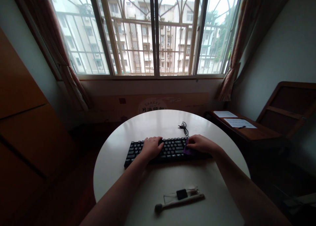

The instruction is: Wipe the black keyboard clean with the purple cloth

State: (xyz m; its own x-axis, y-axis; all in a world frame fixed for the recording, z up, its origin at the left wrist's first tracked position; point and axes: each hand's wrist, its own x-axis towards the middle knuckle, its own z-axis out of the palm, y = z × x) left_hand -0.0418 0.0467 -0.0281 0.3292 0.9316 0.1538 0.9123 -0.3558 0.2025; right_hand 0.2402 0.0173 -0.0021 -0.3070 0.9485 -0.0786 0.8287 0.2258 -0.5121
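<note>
A black keyboard (171,149) lies across the middle of the round white table. My left hand (151,147) rests on its left-centre keys, fingers stretched toward the far edge and the thumb pointing right. At the right part of the keys, my right hand (201,143) pinches a small purple cloth (188,150), which touches the keyboard. Part of the cloth is hidden by the fingers. Behind the keyboard lies its coiled black cable (184,128). Nearer to me are a toothbrush (181,202) with dark bristles and a clear packet with a black label (182,194); its contents are unclear.
The white table (111,176) has a curved edge all round. To the right, papers (240,123) and a pen (242,127) lie on a wooden chair (269,130). A wooden cabinet (27,130) stands at the left, and a barred window (153,35) lies ahead.
</note>
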